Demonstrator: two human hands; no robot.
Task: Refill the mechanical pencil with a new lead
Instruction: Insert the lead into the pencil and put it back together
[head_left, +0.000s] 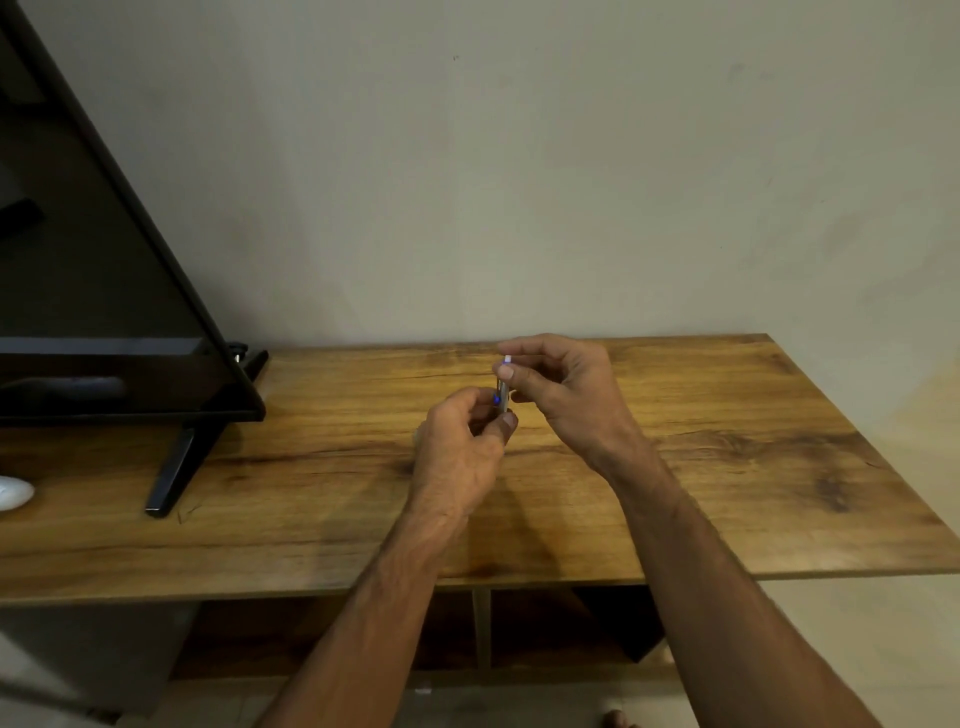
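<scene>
Holding the slim silver-and-blue mechanical pencil (500, 399) upright, the left hand (460, 452) closes around its lower part. The right hand (558, 384) pinches its white top above the brown wooden table (727, 457).

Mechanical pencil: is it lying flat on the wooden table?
No, both the left hand and right hand hold the mechanical pencil above the table.

Television (104, 260) left on table (727, 441); pencil (501, 392) above table centre, between hands.

The scene is viewed from one head-worn camera, aimed forward and down. The counter (675, 467) is seen close, the wall (519, 182) behind.
</scene>
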